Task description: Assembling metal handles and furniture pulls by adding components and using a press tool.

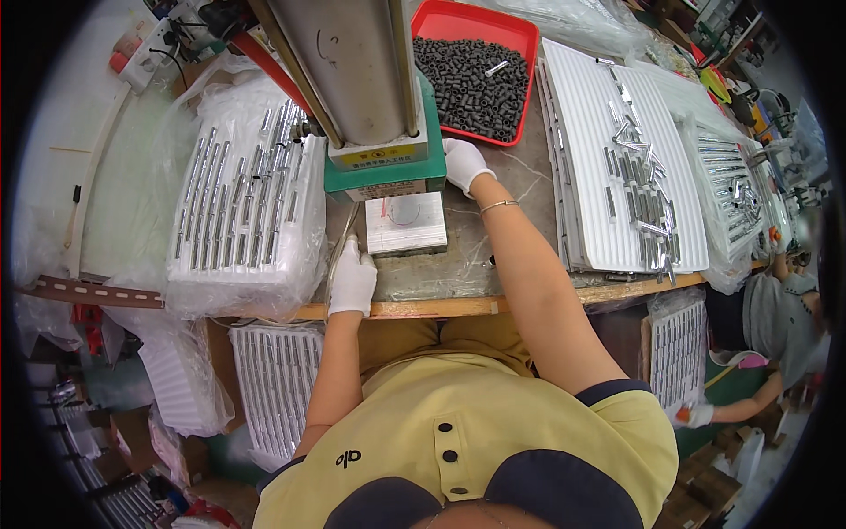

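Note:
In front of me stands a press with a large grey cylinder [352,70] and a green head [388,181]. Below the head is a square metal block [407,225] on the table. My left hand [353,280], in a white glove, is closed on a thin metal rod [344,238] at the block's left. The rod's far end runs toward the press. My right hand [465,166], also gloved, is up against the right side of the green head. Its fingertips are hidden there, so what they touch does not show.
A red tray [529,84] of small dark cylindrical parts lies behind the press. Foam trays with metal tubes stand at left [189,256] and right [590,176]. The wooden table edge [441,307] runs before me. Another person's gloved hand [698,414] is at far right.

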`<state>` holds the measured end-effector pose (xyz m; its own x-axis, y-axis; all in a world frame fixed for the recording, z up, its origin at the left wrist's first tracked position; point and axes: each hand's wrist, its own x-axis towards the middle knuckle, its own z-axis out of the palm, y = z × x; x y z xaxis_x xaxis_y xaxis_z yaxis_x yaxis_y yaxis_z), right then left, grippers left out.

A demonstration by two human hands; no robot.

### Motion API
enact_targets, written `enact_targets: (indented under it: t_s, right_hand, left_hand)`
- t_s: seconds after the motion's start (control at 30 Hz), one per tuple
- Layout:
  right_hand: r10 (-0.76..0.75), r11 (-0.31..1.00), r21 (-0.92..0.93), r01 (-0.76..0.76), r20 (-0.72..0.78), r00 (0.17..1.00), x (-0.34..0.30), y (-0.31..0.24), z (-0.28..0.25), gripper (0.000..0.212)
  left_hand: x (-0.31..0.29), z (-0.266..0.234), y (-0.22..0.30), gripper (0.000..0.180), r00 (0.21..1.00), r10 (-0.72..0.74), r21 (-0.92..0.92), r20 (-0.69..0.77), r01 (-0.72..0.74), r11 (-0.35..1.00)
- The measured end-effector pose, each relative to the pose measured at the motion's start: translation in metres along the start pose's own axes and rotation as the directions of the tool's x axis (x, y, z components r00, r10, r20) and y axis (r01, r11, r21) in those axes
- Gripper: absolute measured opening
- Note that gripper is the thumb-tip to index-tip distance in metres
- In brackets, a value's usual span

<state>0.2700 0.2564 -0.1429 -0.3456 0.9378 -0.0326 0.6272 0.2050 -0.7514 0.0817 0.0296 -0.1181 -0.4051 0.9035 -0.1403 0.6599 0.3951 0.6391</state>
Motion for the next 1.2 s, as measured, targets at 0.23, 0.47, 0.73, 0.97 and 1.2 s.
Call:
enact_targets:
  t_s: [0.23,0.47,0.73,0.97,1.2]
  right_hand:
    - [0.157,0.959,0.247,-0.14,-0.051,0.986,-0.036,0.01,-0.011,0.024]
    - [0.035,0.987,-0.148,-0.061,-0.167,0.985,-0.022,0.0,-0.012,0.024]
    - [0.092,0.951,0.308,-0.003,-0.274,0.957,0.05,0.099,0.03,0.026]
    - [0.171,0.918,0.395,-0.045,-0.292,0.941,0.025,0.066,0.031,0.024]
    - [0.088,0.996,0.036,-0.082,-0.24,0.967,0.003,0.02,0.014,0.023]
  left_hand:
    - [0.015,0.019,-0.039,0.052,0.946,0.317,0.066,-0.071,-0.312,0.948]
    - [-0.008,0.011,-0.005,0.05,0.986,-0.042,-0.198,0.161,0.074,0.977]
    - [0.021,0.038,-0.019,0.05,0.986,0.104,-0.211,0.13,-0.075,0.975]
    - [0.011,0.015,-0.005,0.051,0.99,0.04,-0.403,0.136,0.018,0.915]
    - [0.012,0.006,-0.012,0.054,0.98,0.032,-0.404,0.195,0.051,0.913]
